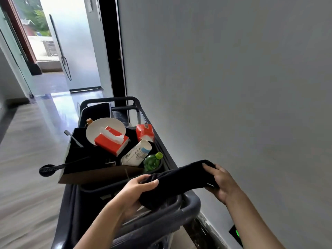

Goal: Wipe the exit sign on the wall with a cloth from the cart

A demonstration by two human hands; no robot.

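Note:
A dark cloth [177, 182] is stretched between both my hands above the near end of the dark grey cart [190, 203]. My left hand [136, 193] grips its lower left end. My right hand [221, 182] grips its upper right end, close to the wall. Low on the grey wall, at the bottom right, the exit sign [236, 234] shows as a dark plate with a green glow, partly hidden behind my right forearm.
The cart's top holds a white plate [100, 126], two orange tissue boxes [111, 142], a paper cup [136, 153], a green bottle [152, 160] and a black box with a long-handled tool [52, 168]. Open tiled corridor lies to the left; a glass door [71, 42] stands ahead.

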